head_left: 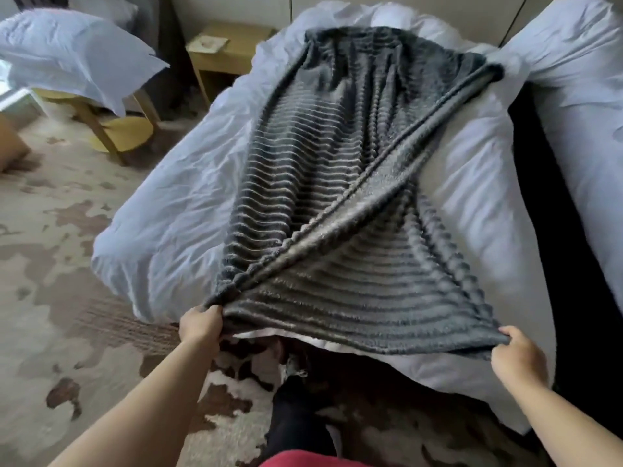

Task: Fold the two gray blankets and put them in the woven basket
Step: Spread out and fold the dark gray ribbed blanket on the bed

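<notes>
Seen from the head camera, the person stands at the foot of the bed [175, 210], and one gray blanket [323, 183] stretches away toward twelve o'clock across the white duvet. The left hand [199, 326], at about seven o'clock, pinches a bunched near corner; the right hand [515, 357], at four o'clock, pinches the other near corner, so the near edge hangs taut between them. A diagonal fold crosses the ribbed cloth. I see neither the second blanket nor the woven basket. That twisted flap could get locked in if they fold now, leaving a lopsided, bulky bundle.
</notes>
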